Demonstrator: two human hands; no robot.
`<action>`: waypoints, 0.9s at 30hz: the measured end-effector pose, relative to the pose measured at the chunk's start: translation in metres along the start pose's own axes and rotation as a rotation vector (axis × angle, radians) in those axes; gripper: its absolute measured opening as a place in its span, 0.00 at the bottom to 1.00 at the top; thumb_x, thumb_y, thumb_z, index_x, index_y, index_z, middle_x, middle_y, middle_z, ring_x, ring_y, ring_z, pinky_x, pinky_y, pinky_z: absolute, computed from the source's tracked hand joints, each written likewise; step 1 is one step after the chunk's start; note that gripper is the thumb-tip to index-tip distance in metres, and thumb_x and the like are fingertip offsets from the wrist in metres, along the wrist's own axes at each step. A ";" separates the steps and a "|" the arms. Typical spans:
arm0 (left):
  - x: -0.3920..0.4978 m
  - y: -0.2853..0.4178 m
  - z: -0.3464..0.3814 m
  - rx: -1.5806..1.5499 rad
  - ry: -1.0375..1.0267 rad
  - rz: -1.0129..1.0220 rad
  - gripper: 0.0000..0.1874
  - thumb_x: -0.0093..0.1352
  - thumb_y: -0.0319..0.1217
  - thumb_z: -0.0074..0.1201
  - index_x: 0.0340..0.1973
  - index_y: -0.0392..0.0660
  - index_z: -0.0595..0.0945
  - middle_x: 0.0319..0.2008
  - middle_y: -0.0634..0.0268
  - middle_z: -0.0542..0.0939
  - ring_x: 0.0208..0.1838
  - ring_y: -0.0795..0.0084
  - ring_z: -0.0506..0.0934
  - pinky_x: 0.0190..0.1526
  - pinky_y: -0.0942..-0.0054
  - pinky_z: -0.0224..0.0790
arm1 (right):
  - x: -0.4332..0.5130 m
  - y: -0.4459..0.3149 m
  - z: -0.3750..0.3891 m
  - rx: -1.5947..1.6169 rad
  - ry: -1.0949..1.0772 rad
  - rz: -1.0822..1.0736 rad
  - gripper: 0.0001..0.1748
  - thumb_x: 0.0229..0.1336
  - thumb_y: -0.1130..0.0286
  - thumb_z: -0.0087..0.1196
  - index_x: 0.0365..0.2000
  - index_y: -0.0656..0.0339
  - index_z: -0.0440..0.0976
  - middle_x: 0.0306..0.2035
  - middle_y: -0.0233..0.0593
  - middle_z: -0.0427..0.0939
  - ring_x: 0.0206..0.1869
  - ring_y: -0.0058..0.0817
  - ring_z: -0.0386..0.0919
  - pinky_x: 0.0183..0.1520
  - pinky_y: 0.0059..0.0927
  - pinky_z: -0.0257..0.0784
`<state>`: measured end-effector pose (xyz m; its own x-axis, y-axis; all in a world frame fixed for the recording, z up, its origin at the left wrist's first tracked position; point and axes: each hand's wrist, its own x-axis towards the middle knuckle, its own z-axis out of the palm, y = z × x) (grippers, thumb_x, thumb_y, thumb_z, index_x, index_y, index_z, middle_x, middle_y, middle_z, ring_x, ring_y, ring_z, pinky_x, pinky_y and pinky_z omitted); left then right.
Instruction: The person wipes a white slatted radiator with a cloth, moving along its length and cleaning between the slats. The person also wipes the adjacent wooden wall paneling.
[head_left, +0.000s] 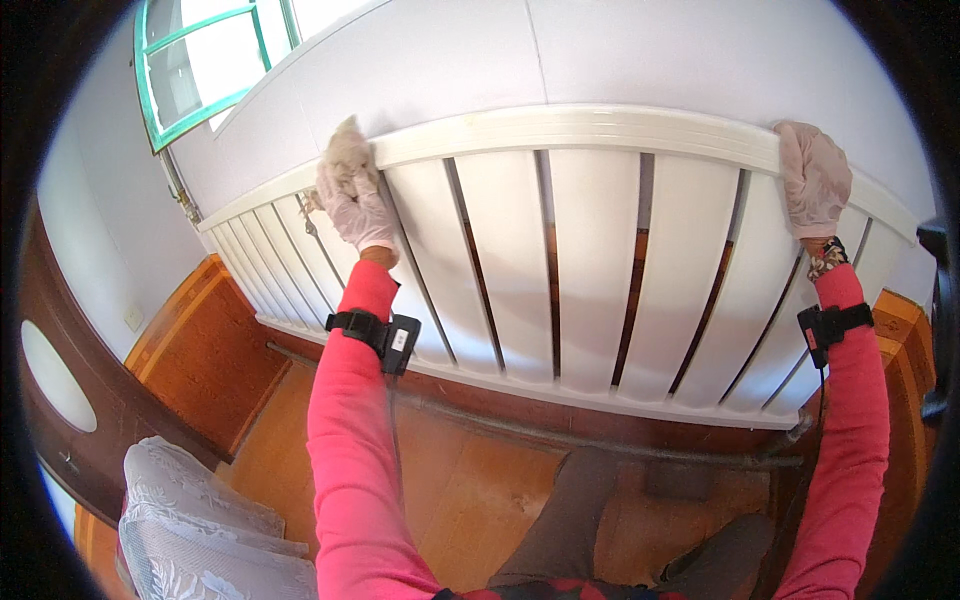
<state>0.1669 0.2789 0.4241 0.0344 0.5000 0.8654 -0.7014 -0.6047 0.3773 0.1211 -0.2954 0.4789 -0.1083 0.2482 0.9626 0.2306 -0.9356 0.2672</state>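
A white panel radiator (596, 262) with upright slats runs along the wall before me. My left hand (356, 206), in a thin pale pink glove, presses a crumpled off-white cloth (349, 154) against the left part of its top rail (570, 127). A frayed bit of cloth hangs beside that hand, over the slats. Farther right, my right hand (814, 180) wears a similar glove and is cupped over the same rail, its fingertips hidden behind it. No cloth shows in the right hand.
A green-framed window (202, 71) stands open at upper left. Below the radiator, a pipe (525, 431) runs near the wooden floor (450, 480). A lace-covered piece (195, 525) sits at lower left, near a brown door (82, 360). Dark equipment (934, 300) edges in at right.
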 end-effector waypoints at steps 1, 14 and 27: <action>-0.003 0.007 0.007 0.081 -0.007 0.182 0.23 0.77 0.34 0.55 0.65 0.37 0.76 0.63 0.53 0.76 0.69 0.55 0.70 0.73 0.64 0.55 | 0.001 -0.001 0.000 -0.002 0.005 0.000 0.18 0.71 0.56 0.51 0.39 0.58 0.84 0.36 0.41 0.84 0.41 0.43 0.80 0.49 0.41 0.73; -0.061 0.102 0.067 0.494 -0.198 0.705 0.34 0.73 0.48 0.54 0.70 0.44 0.72 0.69 0.54 0.75 0.75 0.53 0.68 0.79 0.48 0.44 | 0.009 -0.014 -0.005 -0.007 0.075 -0.020 0.16 0.71 0.57 0.53 0.34 0.57 0.82 0.32 0.42 0.82 0.38 0.45 0.80 0.44 0.44 0.73; -0.069 0.193 0.127 0.474 -0.488 0.927 0.46 0.61 0.49 0.67 0.72 0.49 0.69 0.57 0.65 0.78 0.63 0.65 0.75 0.72 0.44 0.53 | 0.012 -0.017 -0.010 0.164 0.062 0.032 0.16 0.67 0.59 0.57 0.50 0.53 0.82 0.45 0.40 0.86 0.47 0.39 0.82 0.53 0.42 0.76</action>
<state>0.1190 0.0489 0.4792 -0.0096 -0.4897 0.8719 -0.2663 -0.8392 -0.4742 0.1059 -0.2792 0.4855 -0.1568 0.1982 0.9676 0.3889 -0.8881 0.2449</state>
